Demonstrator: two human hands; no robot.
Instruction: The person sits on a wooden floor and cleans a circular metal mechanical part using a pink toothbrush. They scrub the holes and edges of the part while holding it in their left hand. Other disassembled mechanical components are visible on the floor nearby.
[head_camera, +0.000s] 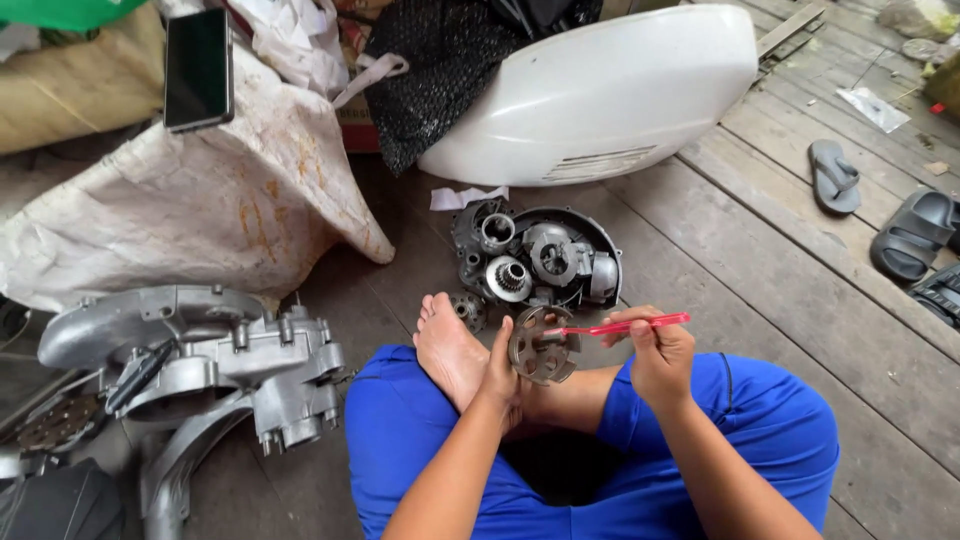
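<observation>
I sit cross-legged in blue trousers on a wooden floor. My left hand (499, 372) holds a round, slotted metal clutch part (542, 347) upright above my bare foot (447, 347). My right hand (658, 358) grips a red toothbrush (622, 325) by its handle, with the bristle end touching the top of the metal part.
A dark round pan (603, 240) of several engine parts lies just ahead. A silver engine casing (205, 365) is at my left. A stained white sack (215, 200) with a phone (199, 68) on it, a white scooter panel (600, 95), and sandals (834, 176) lie around.
</observation>
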